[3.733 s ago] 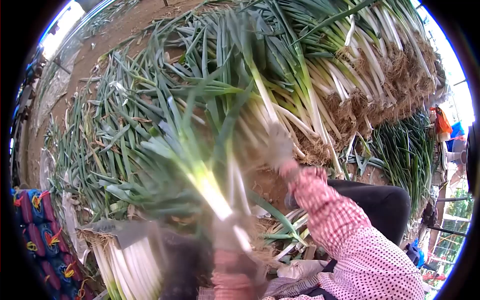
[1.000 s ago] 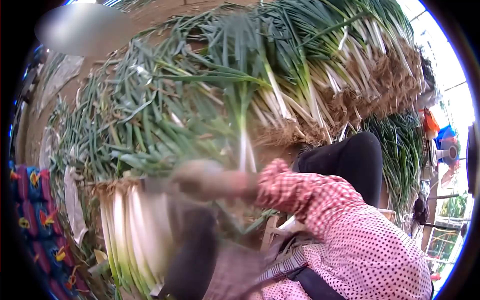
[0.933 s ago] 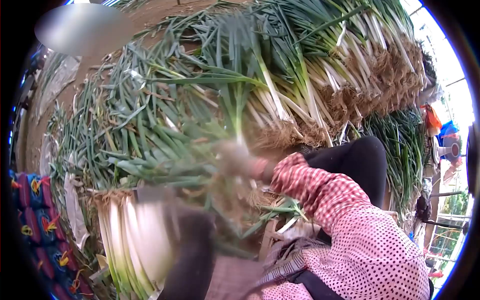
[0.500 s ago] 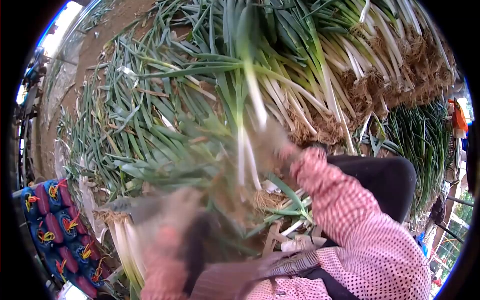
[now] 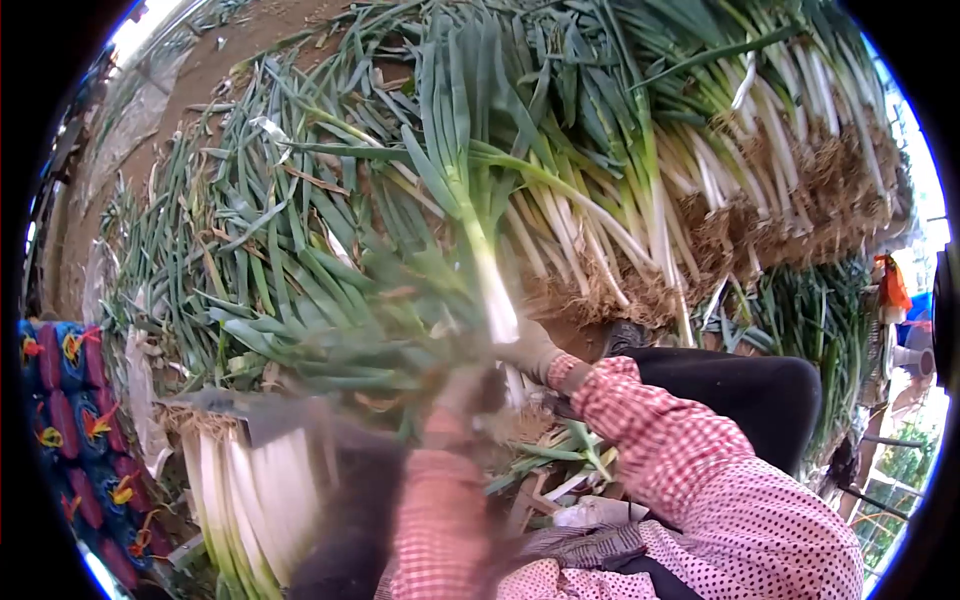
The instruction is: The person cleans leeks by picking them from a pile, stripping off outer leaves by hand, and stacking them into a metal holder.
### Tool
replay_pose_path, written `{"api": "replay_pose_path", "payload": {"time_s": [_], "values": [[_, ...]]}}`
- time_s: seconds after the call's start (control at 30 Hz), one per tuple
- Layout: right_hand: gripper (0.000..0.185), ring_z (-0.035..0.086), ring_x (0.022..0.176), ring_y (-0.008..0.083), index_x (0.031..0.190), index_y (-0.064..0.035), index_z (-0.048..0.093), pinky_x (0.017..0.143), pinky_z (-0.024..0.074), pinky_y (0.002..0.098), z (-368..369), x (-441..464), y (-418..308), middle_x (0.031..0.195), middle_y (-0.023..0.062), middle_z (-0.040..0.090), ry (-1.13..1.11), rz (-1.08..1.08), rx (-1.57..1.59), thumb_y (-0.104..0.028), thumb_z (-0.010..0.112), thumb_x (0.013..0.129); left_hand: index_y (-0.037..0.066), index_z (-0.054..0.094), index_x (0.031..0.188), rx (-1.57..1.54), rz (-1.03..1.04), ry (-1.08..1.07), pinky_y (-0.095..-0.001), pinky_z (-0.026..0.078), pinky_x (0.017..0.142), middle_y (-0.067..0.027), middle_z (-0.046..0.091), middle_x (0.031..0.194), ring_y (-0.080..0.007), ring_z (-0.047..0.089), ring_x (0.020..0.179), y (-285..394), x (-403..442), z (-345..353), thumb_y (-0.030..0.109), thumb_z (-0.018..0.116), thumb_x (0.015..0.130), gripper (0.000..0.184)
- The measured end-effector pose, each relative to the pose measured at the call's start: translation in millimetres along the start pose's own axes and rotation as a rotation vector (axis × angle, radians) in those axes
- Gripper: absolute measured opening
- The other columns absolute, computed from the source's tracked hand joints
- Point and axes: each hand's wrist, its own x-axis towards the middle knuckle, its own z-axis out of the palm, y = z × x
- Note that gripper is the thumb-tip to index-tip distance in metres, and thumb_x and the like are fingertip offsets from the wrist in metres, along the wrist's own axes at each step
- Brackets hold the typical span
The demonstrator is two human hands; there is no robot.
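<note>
My right hand [image 5: 530,352], in a pale glove, is closed around the lower white stalk of a leek [image 5: 488,280]. Its green leaves point away from me over the pile. My left hand [image 5: 468,390] is smeared by motion close to the leek's root end, so its fingers cannot be made out. Blurred green leaf scraps [image 5: 425,285] show just beyond it. Below my right hand, loose leeks and trimmings [image 5: 565,450] lie on the ground.
A stack of clean leeks [image 5: 245,500] stands at lower left. Leafy trimmings [image 5: 270,240] spread over the left ground. Untrimmed leeks with muddy roots [image 5: 740,180] are heaped at upper right. Dark green stalks [image 5: 815,330] lie beyond my knee [image 5: 730,385]. Patterned blue-and-maroon fabric [image 5: 75,430] is at far left.
My left hand has swung right, from near the clean stack to the leek's lower end. My right hand has moved slightly down and left, and the view has shifted a little.
</note>
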Motion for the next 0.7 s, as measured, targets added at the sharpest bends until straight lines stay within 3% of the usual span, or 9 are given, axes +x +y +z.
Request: {"api": "replay_pose_path", "payload": {"time_s": [0.17,0.23,0.27,0.33,0.43,0.53,0.6,0.63,0.7], "values": [[0.053,0.068,0.087,0.0382,0.102,0.0084,0.058,0.077,0.0528,0.0417,-51,-141,-59,0.087,0.0268,0.067,-0.176,-0.156,-0.25,-0.038,0.072,0.08,0.0,0.047,0.132,-0.301,0.674,-0.245,-0.0459,0.052,0.083,-0.0168,0.065,0.109,-0.0269,0.064,0.087,25,-29,26,0.083,0.042,0.083,0.097],[0.053,0.066,0.089,0.0458,0.105,0.0105,0.049,0.078,0.0525,0.0485,-66,-208,-79,0.089,0.0313,0.065,-0.129,-0.135,-0.571,-0.034,0.068,0.083,-0.001,0.044,0.132,-0.213,0.557,-0.349,-0.0476,0.052,0.087,-0.0193,0.061,0.116,-0.0288,0.062,0.093,54,-68,46,0.084,0.048,0.079,0.1],[0.048,0.066,0.079,0.0459,0.111,0.0113,0.045,0.073,0.052,0.049,-71,-233,-71,0.082,0.031,0.064,-0.181,-0.191,-0.664,-0.029,0.059,0.09,-0.001,0.045,0.128,-0.354,0.522,-0.272,-0.0486,0.053,0.086,-0.0181,0.06,0.113,-0.0292,0.062,0.093,42,-87,65,0.078,0.052,0.082,0.092],[0.05,0.068,0.086,0.0406,0.112,0.0076,0.044,0.076,0.0534,0.0467,-63,-268,-49,0.093,0.0277,0.065,-0.196,-0.169,-0.674,-0.025,0.068,0.083,0.003,0.048,0.123,-0.484,0.535,-0.248,-0.0503,0.055,0.083,-0.0146,0.061,0.104,-0.0299,0.062,0.092,5,-112,92,0.061,0.06,0.089,0.068],[0.051,0.067,0.077,0.0262,0.116,0.0067,0.044,0.066,0.0549,0.0389,-51,-297,-28,0.093,0.0185,0.065,-0.223,-0.151,-0.037,-0.019,0.071,0.081,0.005,0.046,0.126,-0.609,0.49,-0.237,-0.0543,0.051,0.093,-0.0181,0.059,0.116,-0.0347,0.06,0.106,-28,-122,100,0.054,0.057,0.093,0.059],[0.059,0.062,0.074,0.0144,0.123,0.0068,0.042,0.059,0.0526,0.029,-54,-312,-39,0.09,0.0105,0.063,-0.572,0.001,0.122,-0.017,0.073,0.079,0.004,0.046,0.129,-0.831,0.513,-0.305,-0.0567,0.05,0.097,-0.0226,0.053,0.128,-0.0383,0.058,0.113,-46,-139,106,0.051,0.057,0.094,0.059],[0.052,0.062,0.069,0.0156,0.119,0.0078,0.048,0.057,0.0513,0.0295,-50,-297,-18,0.087,0.012,0.063,-0.462,-0.118,-0.135,-0.019,0.072,0.081,0.002,0.047,0.128,-0.751,0.518,-0.298,-0.0555,0.051,0.095,-0.0221,0.051,0.13,-0.0375,0.057,0.113,-46,-165,112,0.052,0.058,0.094,0.061],[0.048,0.063,0.069,0.0184,0.117,0.0084,0.049,0.06,0.0518,0.0313,-51,-296,-12,0.087,0.0128,0.064,-0.427,-0.186,-0.33,-0.019,0.069,0.083,-0.002,0.051,0.121,-0.348,0.568,-0.037,-0.0489,0.055,0.084,-0.0187,0.058,0.117,-0.0337,0.062,0.102,-55,-94,88,0.052,0.061,0.093,0.062],[0.039,0.065,0.07,0.024,0.112,0.0095,0.051,0.066,0.0527,0.035,-51,-296,-7,0.086,0.0144,0.065,-0.363,-0.311,-0.74,-0.019,0.062,0.087,-0.002,0.061,0.106,-0.306,0.712,0.233,-0.0387,0.055,0.063,-0.0112,0.064,0.083,-0.0253,0.065,0.072,-59,-120,118,0.051,0.063,0.093,0.054]]}}
